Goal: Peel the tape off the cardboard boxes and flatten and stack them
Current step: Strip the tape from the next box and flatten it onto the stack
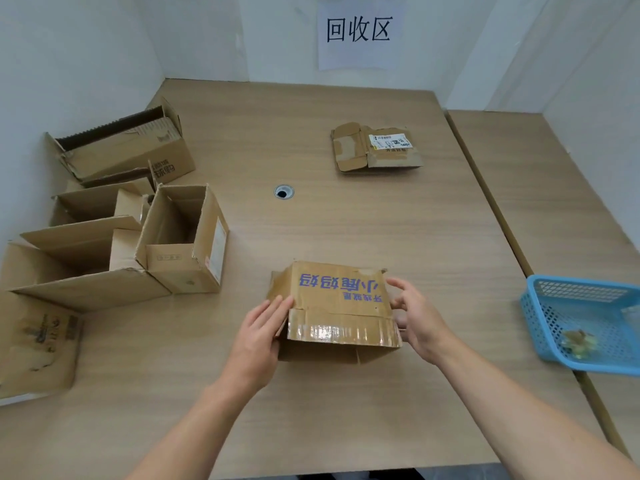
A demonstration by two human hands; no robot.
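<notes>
A cardboard box with blue lettering (334, 299) stands on the table in front of me, with a glossy strip of clear tape (341, 332) along its near flap. My left hand (258, 336) grips the box's left side, fingers on its top edge. My right hand (417, 317) holds the right side, thumb and fingers curled round the corner. One flattened box with a white label (375, 150) lies at the back right of the table.
Several open boxes (180, 237) crowd the table's left side, a large one (124, 147) at the back left. A blue plastic basket (585, 320) with crumpled tape in it sits at the right edge. A cable hole (284, 192) marks mid-table.
</notes>
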